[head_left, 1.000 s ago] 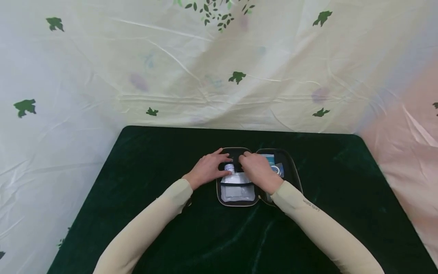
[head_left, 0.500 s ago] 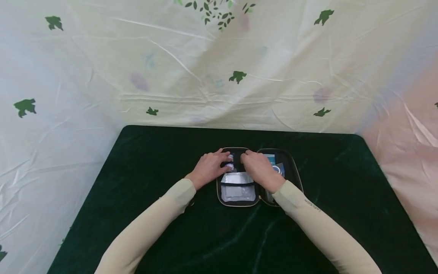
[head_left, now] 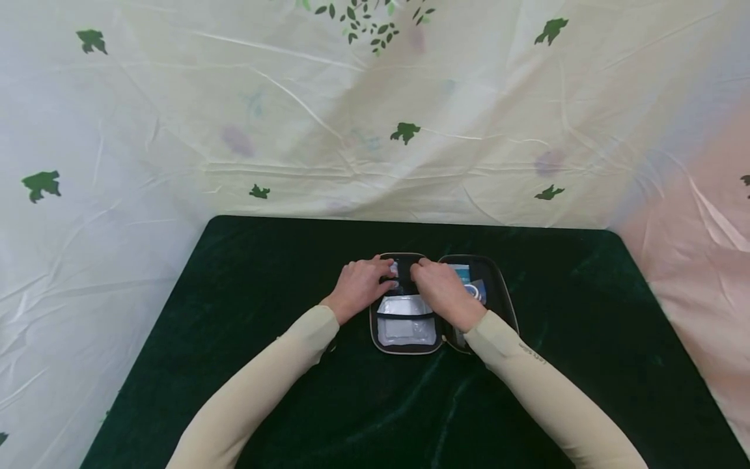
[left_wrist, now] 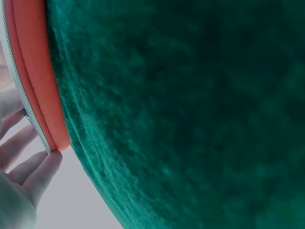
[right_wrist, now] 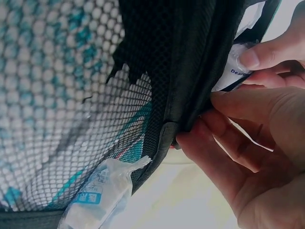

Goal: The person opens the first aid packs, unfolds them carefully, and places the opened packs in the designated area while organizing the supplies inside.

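An unfolded first-aid case (head_left: 375, 342), black inside and red outside, lies on the dark green cloth. My left hand (head_left: 359, 283) reaches over the far left corner of its left half. Its thumb presses a small white wrapped roll (right_wrist: 234, 71) with dark lettering, held between thumb and forefinger; other fingertips touch the red outer wall (left_wrist: 40, 71). My right hand (head_left: 443, 290) lies over the middle of the case, and its thumb and fingers (right_wrist: 209, 160) pinch the black edge beside the roll. A silver flat packet (head_left: 405, 329) sits under a black strap nearer me.
The case's right half has a black mesh pocket (right_wrist: 159, 90) with blue-and-white packets (head_left: 463, 270) and a white ring-shaped item (head_left: 474, 291). A clear-wrapped white item (right_wrist: 95, 195) shows by the mesh. The table (head_left: 263, 391) ends at pale printed curtains (head_left: 328, 130).
The white roll has moved away from me, its far end now showing between my left thumb and forefinger. My left hand has shifted slightly right; the right hand stays nearly still.
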`<action>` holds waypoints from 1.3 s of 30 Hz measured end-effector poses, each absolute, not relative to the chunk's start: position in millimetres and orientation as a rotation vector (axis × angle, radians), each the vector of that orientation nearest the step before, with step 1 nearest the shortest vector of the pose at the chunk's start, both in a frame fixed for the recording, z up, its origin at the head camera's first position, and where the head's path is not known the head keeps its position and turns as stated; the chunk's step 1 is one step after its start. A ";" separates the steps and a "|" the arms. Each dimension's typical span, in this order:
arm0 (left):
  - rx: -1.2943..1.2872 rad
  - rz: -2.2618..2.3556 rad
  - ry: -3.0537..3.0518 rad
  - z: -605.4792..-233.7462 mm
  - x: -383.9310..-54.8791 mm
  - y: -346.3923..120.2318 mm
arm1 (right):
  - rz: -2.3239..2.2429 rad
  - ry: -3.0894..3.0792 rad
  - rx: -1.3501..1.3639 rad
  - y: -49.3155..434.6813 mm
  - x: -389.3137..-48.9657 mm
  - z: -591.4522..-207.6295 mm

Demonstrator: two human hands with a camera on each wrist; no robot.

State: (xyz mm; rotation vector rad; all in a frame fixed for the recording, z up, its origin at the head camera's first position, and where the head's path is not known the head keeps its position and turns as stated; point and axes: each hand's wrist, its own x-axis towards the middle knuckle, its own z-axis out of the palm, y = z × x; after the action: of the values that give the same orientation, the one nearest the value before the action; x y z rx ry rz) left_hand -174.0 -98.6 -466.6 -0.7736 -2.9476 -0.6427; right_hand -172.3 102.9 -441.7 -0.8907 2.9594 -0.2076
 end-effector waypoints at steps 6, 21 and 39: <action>-0.752 -0.624 -2.941 -466.2 -172.8 -96.2 | -0.188 2.946 -0.882 103.0 -171.3 -440.5; -0.934 -0.538 -2.965 -465.8 -167.3 -100.6 | -0.819 3.013 -0.691 169.9 -147.5 -414.8; -0.948 -0.615 -2.950 -465.6 -170.9 -98.7 | -0.766 2.896 -0.706 223.5 -143.0 -434.6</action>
State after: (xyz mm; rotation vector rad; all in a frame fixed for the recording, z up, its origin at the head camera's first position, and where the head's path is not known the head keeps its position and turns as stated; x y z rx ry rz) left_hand -170.9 -98.7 -465.6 -0.9484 -2.9505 -0.6148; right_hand -143.0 223.5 -434.6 -0.7056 2.8955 -0.7660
